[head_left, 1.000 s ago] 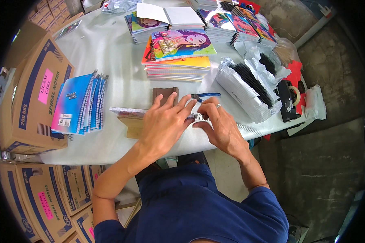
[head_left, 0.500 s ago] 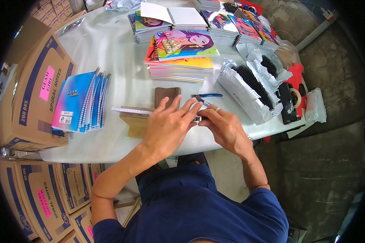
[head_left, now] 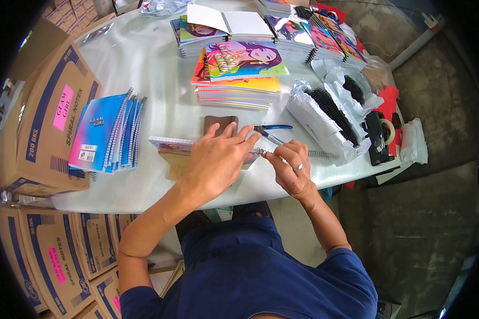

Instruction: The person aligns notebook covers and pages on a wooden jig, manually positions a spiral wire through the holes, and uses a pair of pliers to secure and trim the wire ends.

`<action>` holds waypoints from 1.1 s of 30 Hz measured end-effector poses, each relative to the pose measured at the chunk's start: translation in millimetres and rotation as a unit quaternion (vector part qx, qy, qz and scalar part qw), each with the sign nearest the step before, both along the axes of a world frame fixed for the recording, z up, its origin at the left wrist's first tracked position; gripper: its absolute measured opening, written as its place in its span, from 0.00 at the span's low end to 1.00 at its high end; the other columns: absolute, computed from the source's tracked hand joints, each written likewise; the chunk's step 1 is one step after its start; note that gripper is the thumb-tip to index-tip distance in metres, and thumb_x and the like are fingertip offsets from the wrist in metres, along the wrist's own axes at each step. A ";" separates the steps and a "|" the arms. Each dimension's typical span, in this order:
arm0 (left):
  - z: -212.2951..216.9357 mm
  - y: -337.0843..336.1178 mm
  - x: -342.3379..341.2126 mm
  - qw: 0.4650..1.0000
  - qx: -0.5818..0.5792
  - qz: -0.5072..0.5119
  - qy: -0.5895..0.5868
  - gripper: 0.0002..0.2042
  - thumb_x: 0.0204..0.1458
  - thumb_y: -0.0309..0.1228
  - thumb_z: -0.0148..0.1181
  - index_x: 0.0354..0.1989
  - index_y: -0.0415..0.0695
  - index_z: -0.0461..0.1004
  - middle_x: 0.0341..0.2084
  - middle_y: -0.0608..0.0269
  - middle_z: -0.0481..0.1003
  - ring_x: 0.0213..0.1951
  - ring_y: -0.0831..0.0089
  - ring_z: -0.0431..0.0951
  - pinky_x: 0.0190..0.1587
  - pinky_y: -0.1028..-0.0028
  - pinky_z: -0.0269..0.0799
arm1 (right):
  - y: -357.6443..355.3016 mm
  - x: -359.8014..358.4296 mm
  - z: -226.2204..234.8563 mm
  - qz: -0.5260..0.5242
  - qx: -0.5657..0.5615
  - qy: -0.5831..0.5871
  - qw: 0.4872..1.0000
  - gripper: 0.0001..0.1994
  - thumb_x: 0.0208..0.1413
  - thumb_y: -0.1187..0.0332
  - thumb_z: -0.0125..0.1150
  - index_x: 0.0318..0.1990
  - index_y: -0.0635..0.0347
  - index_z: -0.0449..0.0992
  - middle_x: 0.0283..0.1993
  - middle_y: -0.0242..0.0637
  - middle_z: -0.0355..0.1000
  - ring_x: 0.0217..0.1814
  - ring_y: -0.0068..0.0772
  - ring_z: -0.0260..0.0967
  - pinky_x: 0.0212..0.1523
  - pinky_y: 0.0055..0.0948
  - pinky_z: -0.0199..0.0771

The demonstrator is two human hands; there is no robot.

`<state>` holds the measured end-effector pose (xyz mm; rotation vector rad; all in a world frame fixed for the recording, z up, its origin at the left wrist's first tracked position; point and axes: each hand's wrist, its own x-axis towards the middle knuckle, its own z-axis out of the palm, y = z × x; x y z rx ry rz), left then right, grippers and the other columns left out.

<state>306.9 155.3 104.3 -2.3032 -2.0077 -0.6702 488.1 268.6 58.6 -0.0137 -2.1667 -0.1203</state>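
Note:
A notebook (head_left: 167,142) lies at the table's near edge on a wooden block (head_left: 170,159), its page edge showing on the left. My left hand (head_left: 213,162) lies across it with fingers spread, steadying it; the thumb is hidden. At the notebook's right end my right hand (head_left: 292,170) pinches a dark spiral binding coil (head_left: 262,152) between thumb and forefinger. More coil (head_left: 323,155) shows to the right, behind this hand. Just beyond my fingers lie blue-handled pliers (head_left: 271,132) and a brown block (head_left: 218,124), partly covered by my left fingertips.
Blue-and-pink spiral notebooks (head_left: 98,133) lean by a large carton (head_left: 48,122) on the left. Colourful notebooks (head_left: 245,61) are stacked ahead. To the right are a wrapped pack of black coils (head_left: 332,114) and a tape dispenser (head_left: 378,138). Cartons (head_left: 58,260) stand below left.
My right hand has shifted slightly right and down, turning at the wrist, and more coil now shows around it. The left hand stays over the notebook.

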 end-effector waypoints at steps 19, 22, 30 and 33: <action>-1.2 0.7 0.4 1.000 0.007 0.014 -0.010 0.22 0.54 0.31 0.60 0.59 0.46 0.70 0.57 0.60 0.72 0.58 0.57 0.72 0.60 0.56 0.66 | -3.3 1.4 18.5 0.030 -0.140 -0.058 0.988 0.13 0.41 0.79 0.66 0.39 0.63 0.78 0.37 0.36 0.72 0.39 0.38 0.70 0.37 0.32 0.70; 0.3 0.9 0.5 1.000 0.002 0.014 -0.019 0.22 0.53 0.31 0.61 0.59 0.47 0.70 0.57 0.60 0.72 0.58 0.57 0.72 0.59 0.57 0.67 | 0.5 0.2 12.1 0.037 -0.026 -0.020 0.999 0.13 0.42 0.83 0.65 0.38 0.64 0.78 0.37 0.36 0.73 0.36 0.35 0.71 0.34 0.30 0.71; -2.4 0.0 9.4 0.998 0.059 0.003 0.009 0.24 0.50 0.37 0.63 0.57 0.45 0.71 0.54 0.61 0.73 0.55 0.58 0.74 0.56 0.59 0.69 | -12.6 -0.8 21.6 0.035 -0.330 -0.090 0.939 0.06 0.54 0.82 0.59 0.39 0.66 0.74 0.33 0.40 0.74 0.28 0.30 0.72 0.29 0.27 0.71; -6.9 -3.4 11.2 0.999 0.031 -0.009 0.014 0.26 0.49 0.42 0.63 0.55 0.43 0.72 0.51 0.61 0.75 0.52 0.59 0.75 0.51 0.60 0.72 | -1.8 -3.2 53.1 0.080 -0.570 -0.277 0.770 0.01 0.60 0.79 0.54 0.37 0.68 0.71 0.35 0.40 0.75 0.30 0.27 0.74 0.31 0.29 0.74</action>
